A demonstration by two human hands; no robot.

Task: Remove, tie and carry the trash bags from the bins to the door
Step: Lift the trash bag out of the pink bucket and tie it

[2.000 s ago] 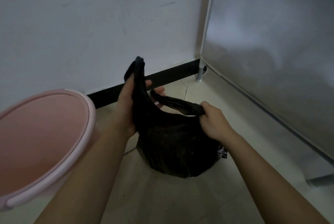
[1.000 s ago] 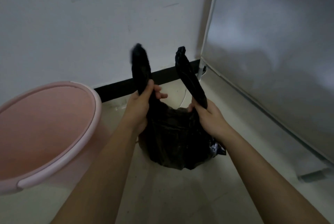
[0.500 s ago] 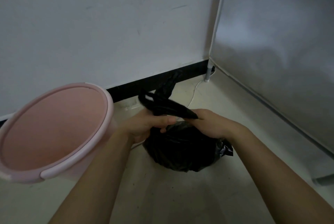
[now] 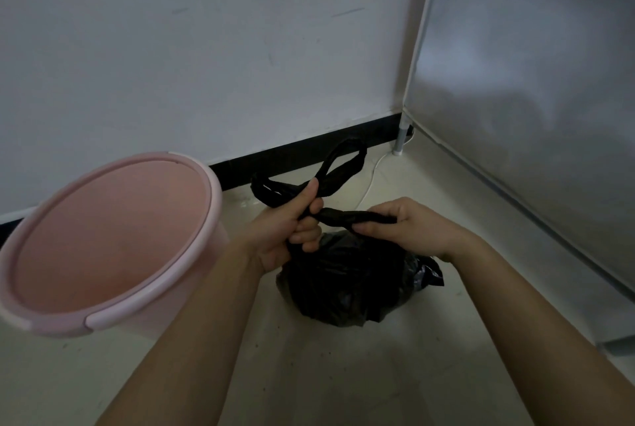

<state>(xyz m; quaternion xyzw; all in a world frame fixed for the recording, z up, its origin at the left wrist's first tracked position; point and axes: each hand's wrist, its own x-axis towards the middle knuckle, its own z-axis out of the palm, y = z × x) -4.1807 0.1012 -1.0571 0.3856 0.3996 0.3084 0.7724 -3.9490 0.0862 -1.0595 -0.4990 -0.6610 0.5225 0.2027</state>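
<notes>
The scene was dim and grey, with low contrast. A pale sheen sat high on the grey panel [image 4: 532, 65], a soft-edged shadow below it. The black bag [image 4: 343, 288] lost nearly all detail, and the skirting [image 4: 292, 156] bowed with wide-angle distortion

1. The trash bag [image 4: 347, 285] sits on the floor [image 4: 343, 374], directly below both hands.
2. The left hand [image 4: 287, 226] and right hand [image 4: 412, 226] lie side by side, each holding the bag's handles [image 4: 340, 168].
3. The bin [image 4: 113, 313] stands just left of the left hand.
4. The wall [image 4: 206, 65] and a cable [image 4: 369, 181] lie beyond the hands; a panel [image 4: 532, 99] stands right of the right hand.
</notes>
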